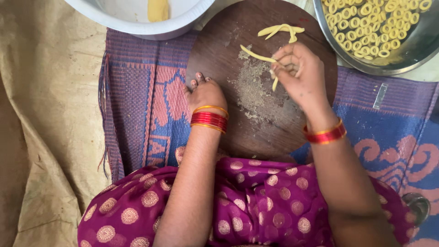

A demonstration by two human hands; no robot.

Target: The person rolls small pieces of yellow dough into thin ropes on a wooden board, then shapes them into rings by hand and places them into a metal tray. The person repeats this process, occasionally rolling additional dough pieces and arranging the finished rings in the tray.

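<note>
A round dark wooden board (219, 50) lies on a patterned mat. My right hand (302, 75) hovers over its middle, fingers pinched on a thin yellow dough strip (258, 56) that sticks out to the left. My left hand (206, 93) rests on the board's left edge, fingers curled, holding nothing that I can see. Several more dough strips (281, 30) lie at the far side of the board. A dusting of flour or crumbs (251, 87) covers the board's centre. Both wrists wear red and gold bangles.
A steel plate (407, 55) with several small dough rings sits at the top right. A white bowl (183, 20) holding a yellow dough lump (158, 10) is at the top left. Beige cloth (50, 114) covers the floor on the left. My purple dotted garment fills the foreground.
</note>
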